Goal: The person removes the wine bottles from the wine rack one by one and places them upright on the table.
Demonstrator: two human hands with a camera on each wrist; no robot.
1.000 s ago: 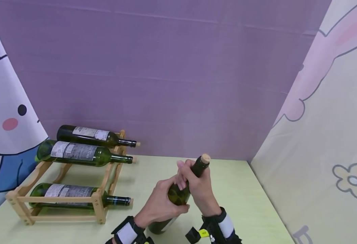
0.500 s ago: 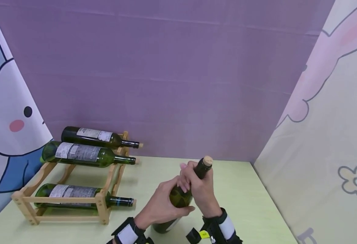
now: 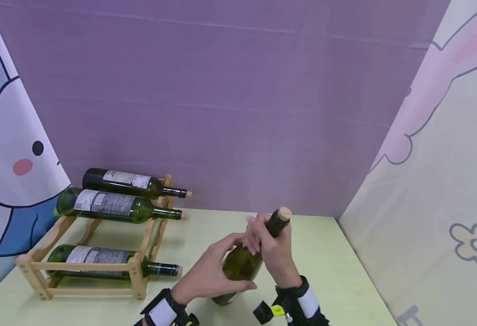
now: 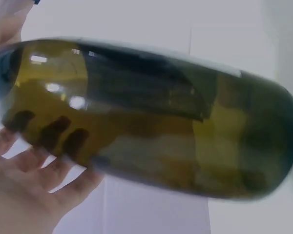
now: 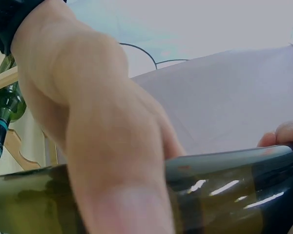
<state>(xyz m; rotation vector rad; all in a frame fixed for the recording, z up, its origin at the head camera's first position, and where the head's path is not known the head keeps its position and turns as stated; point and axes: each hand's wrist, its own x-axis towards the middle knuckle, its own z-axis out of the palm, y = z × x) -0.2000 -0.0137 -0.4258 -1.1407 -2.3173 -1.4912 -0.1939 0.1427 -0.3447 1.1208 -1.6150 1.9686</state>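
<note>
A green glass wine bottle [image 3: 241,266] with a cork [image 3: 284,213] in its mouth leans in front of me, neck up to the right. My left hand [image 3: 209,270] holds it round the body below the shoulder, thumb on the near side. Higher up, my right hand [image 3: 277,253] grips the neck, just under the dark mouth. The left wrist view shows the bottle's body [image 4: 156,131] lengthwise, with left fingertips at its lower edge. My left thumb lies across the glass [image 5: 205,190] in the right wrist view. Part of the bottle's label is hidden.
A wooden wine rack [image 3: 136,276] stands at the left of the pale table [image 3: 336,280]. Two corked bottles lie on its top, a green one [image 3: 112,206] and a darker one [image 3: 120,181]. Another bottle [image 3: 99,260] lies in its lower level. A purple cloth [image 3: 238,104] hangs behind.
The bottle and both hands have moved to the right, and the bottle's base has come up slightly. Both hands have kept hold of it. The head view has shifted a little.
</note>
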